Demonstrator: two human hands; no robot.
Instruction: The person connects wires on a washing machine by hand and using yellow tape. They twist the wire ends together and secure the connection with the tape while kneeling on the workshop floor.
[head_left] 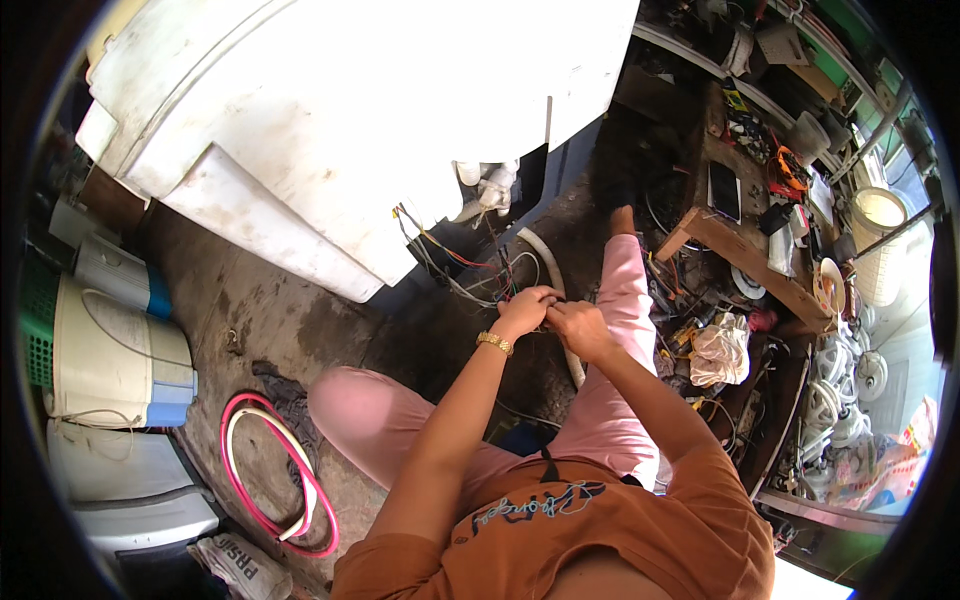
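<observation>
My left hand point(525, 312), with a gold bracelet or watch on its wrist, is closed with the fingertips pinched around thin electrical wires point(465, 292). My right hand point(580, 328) meets it fingertip to fingertip, also closed; whatever it pinches is hidden by the fingers. The wires, some red, yellow, white and dark, trail from the underside of a big white appliance point(300, 130), which looks like a washing machine. White plastic pipe fittings point(490, 183) show in its dark opening. A pale hose point(545, 260) curves down behind my hands.
To the right stands a wooden bench point(750, 250) with tools, and a white cloth bundle point(720, 348) below it. Pink and cream hoses point(232, 460) lie coiled on the floor at left. Washer tubs point(110, 350) line the left side. A white basket point(880, 245) stands far right.
</observation>
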